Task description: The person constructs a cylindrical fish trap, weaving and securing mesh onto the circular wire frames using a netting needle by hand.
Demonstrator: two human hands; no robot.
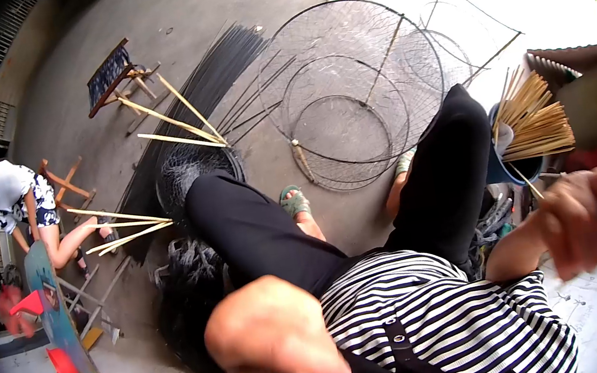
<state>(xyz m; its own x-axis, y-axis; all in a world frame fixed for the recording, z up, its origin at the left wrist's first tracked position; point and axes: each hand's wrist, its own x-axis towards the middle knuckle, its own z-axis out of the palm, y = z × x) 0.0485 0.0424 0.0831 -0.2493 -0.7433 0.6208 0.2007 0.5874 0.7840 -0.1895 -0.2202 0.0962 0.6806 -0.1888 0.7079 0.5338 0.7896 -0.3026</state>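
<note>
My left hand is a blurred, rounded shape in front of my striped shirt, its fingers not distinguishable. My right hand is raised at the right, fingers bent and smeared by motion; whether anything is in it I cannot make out. Closest to it is a blue bucket packed with thin wooden sticks. Beyond my feet lies a round dark net with wire hoops. Beside my left knee stands a black mesh-covered container, pale sticks projecting near its rim.
A bundle of long dark rods lies on the concrete floor. A folding stool stands at the upper left. Another person bends over a blue-green board with red parts at the far left. Black netting sits by my left thigh.
</note>
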